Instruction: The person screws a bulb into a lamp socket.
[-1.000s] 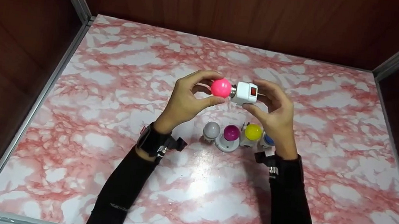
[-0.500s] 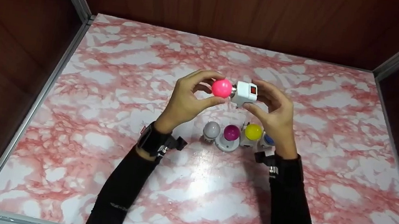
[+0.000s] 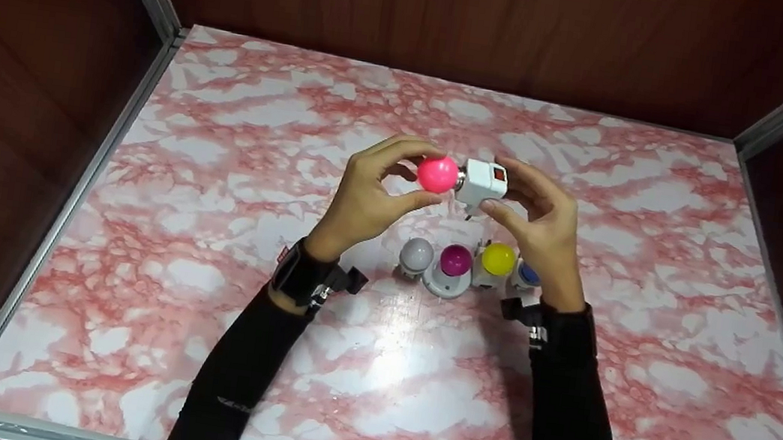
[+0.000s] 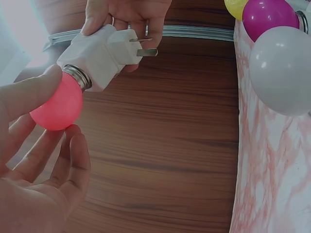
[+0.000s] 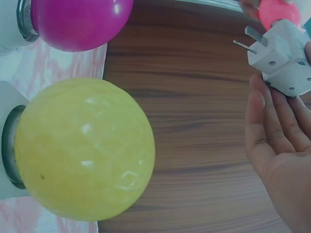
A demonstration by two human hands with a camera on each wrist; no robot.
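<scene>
In the head view my left hand (image 3: 368, 194) holds a pink light bulb (image 3: 437, 174) between thumb and fingers. My right hand (image 3: 543, 217) grips a white plug-in lamp socket (image 3: 476, 183) with a red switch (image 3: 499, 174). The bulb's metal screw base (image 4: 77, 76) sits at the socket's mouth, with some thread showing in the left wrist view. Two flat metal prongs stick out of the socket's plug part (image 5: 266, 56) in the right wrist view. Both things are held together above the table, the bulb to the left.
Nearer the person, a row of bulbs in white sockets stands on the marbled table (image 3: 227, 380): white (image 3: 416, 255), magenta (image 3: 456, 260), yellow (image 3: 498, 259) and blue (image 3: 528, 274), the last partly behind my right wrist. Brown wood panels (image 3: 448, 15) enclose the back and sides.
The socket has turned in my right hand: a prong that pointed right now shows below it, toward the person. The pink bulb and left fingers have shifted very slightly right.
</scene>
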